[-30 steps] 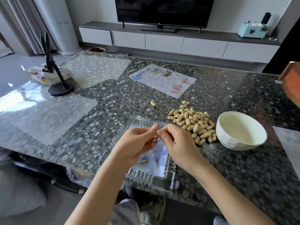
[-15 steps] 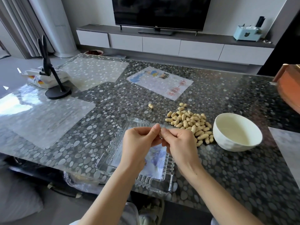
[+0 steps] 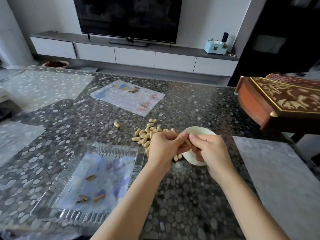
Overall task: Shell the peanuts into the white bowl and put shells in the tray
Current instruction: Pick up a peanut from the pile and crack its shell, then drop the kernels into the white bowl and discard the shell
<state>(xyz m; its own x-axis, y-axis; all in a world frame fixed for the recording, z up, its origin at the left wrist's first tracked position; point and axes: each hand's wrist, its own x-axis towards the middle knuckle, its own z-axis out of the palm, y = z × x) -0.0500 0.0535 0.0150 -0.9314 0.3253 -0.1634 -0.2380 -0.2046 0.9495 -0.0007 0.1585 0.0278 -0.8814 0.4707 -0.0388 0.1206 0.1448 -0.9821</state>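
Centre right: left hand (image 3: 166,148) and right hand (image 3: 210,152), fingers pinching presumably a peanut, hidden between them, over round white bowl (image 3: 199,131). Best split there so kernels drop in. Shells go to clear ribbed glass tray (image 3: 119,150), lower left.

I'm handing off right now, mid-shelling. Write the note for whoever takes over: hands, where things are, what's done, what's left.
Left grip and right grip: fingertips of both pinch one small piece, likely a peanut, mostly hidden, over the bowl.
Pile lies just left of the bowl. A stray nut lies apart, further left. The tray is at near left.
Done: three shell bits in the tray. The grips mostly hide the bowl's contents.
Left: open this peanut, kernels to bowl, shells to tray, then work through the pile.
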